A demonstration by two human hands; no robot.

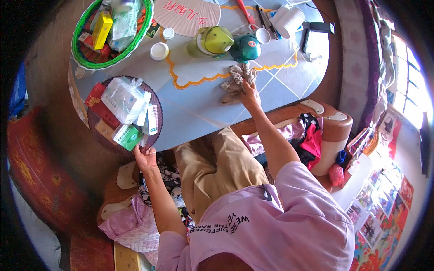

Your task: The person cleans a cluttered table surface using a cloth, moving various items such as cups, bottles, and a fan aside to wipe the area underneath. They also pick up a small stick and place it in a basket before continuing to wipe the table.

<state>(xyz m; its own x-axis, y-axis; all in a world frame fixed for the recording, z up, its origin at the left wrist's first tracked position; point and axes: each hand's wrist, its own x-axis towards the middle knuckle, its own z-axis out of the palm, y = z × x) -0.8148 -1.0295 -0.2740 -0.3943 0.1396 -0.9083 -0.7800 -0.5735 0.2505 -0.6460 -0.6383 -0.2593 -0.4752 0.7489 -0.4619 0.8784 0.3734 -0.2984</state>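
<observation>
Two ways reaching: on a long-stretched arm, clutching a bunched rag in right hand, on table near teal vessel; on a left-slanting forearm, touching near rim of tray with left hand, cannot tell whether pinching or just resting

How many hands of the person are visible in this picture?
2: the left hand at the rim of the round tray, the right hand on the crumpled cloth.
</observation>
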